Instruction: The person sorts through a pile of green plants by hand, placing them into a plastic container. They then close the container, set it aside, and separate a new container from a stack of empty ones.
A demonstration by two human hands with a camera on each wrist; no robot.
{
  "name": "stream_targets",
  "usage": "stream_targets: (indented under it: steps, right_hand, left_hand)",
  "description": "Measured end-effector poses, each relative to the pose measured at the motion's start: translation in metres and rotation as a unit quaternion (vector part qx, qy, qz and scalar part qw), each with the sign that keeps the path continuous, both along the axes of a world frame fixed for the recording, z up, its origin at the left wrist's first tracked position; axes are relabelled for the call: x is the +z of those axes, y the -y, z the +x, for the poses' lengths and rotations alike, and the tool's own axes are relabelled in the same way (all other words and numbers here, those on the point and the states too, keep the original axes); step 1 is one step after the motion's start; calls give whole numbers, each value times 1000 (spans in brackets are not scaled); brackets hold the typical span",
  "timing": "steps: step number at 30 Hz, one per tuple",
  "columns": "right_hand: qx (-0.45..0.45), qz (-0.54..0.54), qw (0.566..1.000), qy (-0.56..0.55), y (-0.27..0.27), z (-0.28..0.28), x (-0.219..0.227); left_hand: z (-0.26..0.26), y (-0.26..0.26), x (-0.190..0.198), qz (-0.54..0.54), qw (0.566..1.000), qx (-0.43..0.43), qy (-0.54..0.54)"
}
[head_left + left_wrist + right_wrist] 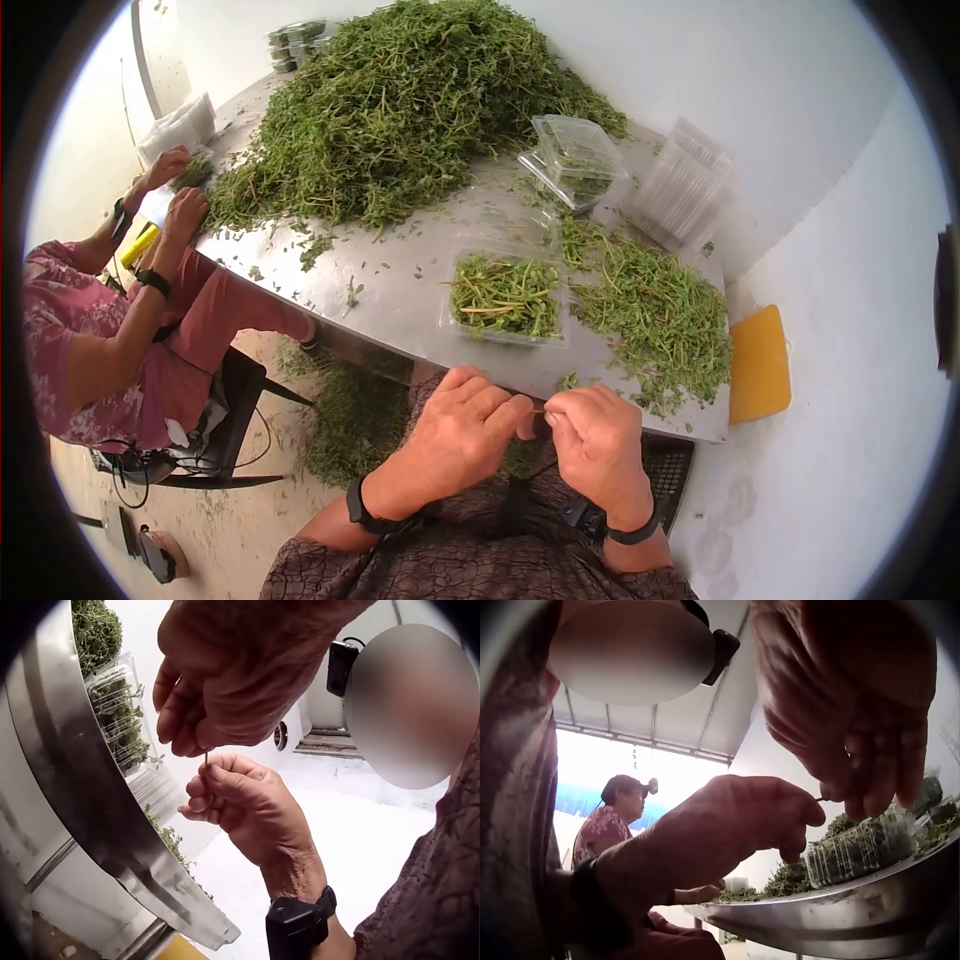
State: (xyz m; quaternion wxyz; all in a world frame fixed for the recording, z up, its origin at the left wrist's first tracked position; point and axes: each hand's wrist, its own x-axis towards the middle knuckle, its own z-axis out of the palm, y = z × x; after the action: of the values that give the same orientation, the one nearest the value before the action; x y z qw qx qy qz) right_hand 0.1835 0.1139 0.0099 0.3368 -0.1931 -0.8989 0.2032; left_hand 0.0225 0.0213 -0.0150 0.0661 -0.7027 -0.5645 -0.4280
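Note:
Just off the table's front edge, my left hand (462, 428) and my right hand (596, 440) pinch a thin stem (206, 759) between them. Only a short piece of the stem shows, between the fingertips of the two hands. Beyond the hands, on the table, stands a clear plastic box (500, 337) filled with cut green stems and leaves (505, 293). To its right a loose pile of greens (660, 320) spreads toward the table's corner.
A large heap of greens (400, 110) covers the back of the metal table (370, 295). Stacked clear boxes (580, 160) and upright nested containers (685, 185) stand at the right. A yellow board (760, 365) leans by the wall. Another person (120, 350) sits at the left, hands at the greens.

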Motion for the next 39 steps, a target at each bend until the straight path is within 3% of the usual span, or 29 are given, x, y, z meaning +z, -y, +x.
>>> stream_targets:
  steps: [11, 21, 23, 26, 28, 30, 33, 35, 39]
  right_hand:
    - [12, 136, 990, 48, 6, -6, -2]
    - [-41, -44, 990, -128, -17, -21, 3]
    - [-71, -70, 983, -154, -25, -30, 8]
    - [-114, -112, 973, -166, -40, -49, 8]
    - [-148, 5, 981, -128, -47, -55, 7]
    - [-168, 14, 978, -124, -55, -40, 7]
    - [-194, -12, 977, -91, -66, -8, 7]
    - [-245, 3, 970, 5, -74, 13, 7]
    - [-288, 56, 952, 84, -84, 43, 2]
  left_hand:
    - [6, 1, -3, -34, 999, -16, -6]
    - [-12, -17, 19, 53, 997, -35, 45]
    - [-21, -30, 25, 122, 991, 39, 24]
    - [-31, -49, 23, 92, 992, 86, 30]
    - [-33, -56, 24, 78, 991, 108, 29]
    - [-32, -49, 21, 101, 976, 194, -7]
    - [-32, -32, 9, 104, 982, 160, 5]
    - [-26, -22, 3, 112, 983, 143, 6]
    - [-5, -9, -7, 127, 989, 69, -9]
